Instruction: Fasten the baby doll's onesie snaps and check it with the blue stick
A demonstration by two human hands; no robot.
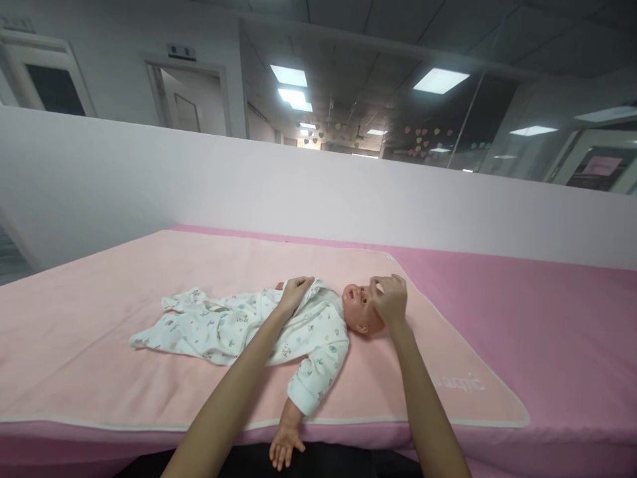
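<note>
A baby doll (356,307) lies on its back, its head to the right, dressed in a white printed sleepsuit (303,325). My left hand (297,292) has its fingers closed on the sleepsuit's cloth at the chest, on the far side. Above the doll's head hovers my right hand (391,296), slightly smeared, its fingers loosely curled with a gap to the thumb and nothing visible in them. The doll's near arm comes out of its sleeve, and the doll's hand (285,446) hangs over the front edge. The legs of the sleepsuit stretch out flat to the left.
A peach blanket (119,292) with a pale border lies under the doll on a pink-covered surface (562,345). Behind it runs a low white partition (318,192). Beyond stand doors and glass panels with heart-shaped stickers (423,141).
</note>
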